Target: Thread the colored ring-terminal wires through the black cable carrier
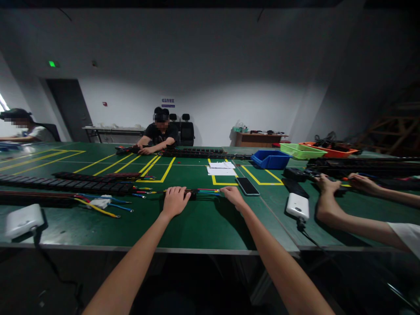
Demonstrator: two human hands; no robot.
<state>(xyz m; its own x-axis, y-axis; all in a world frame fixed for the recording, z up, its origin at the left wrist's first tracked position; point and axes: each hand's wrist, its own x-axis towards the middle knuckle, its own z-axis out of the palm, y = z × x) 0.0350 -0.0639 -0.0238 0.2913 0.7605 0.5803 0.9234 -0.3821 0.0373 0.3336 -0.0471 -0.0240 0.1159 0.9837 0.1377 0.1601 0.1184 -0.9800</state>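
My left hand [176, 201] is wrapped over a dark cable bundle near the middle of the green table [197, 232]. Out of the bundle's right side run thin coloured wires [207, 191], among them blue, green and red ones. At their right ends, the fingers of my right hand [232, 197] are closed in a pinch. A smartphone [247, 187] lies just right of that hand. To the left of my left hand lie long black cable chains [82, 181], with yellow, blue and red lugged leads [101, 209] coming out of them.
White devices [24, 221] with cords [297, 206] sit on both sides. Beyond are papers [221, 168], a blue bin [271, 159], a green basket [303, 151] and an orange basket [337, 151]. A co-worker's hands [328, 186] work at the right; another person [160, 133] sits across.
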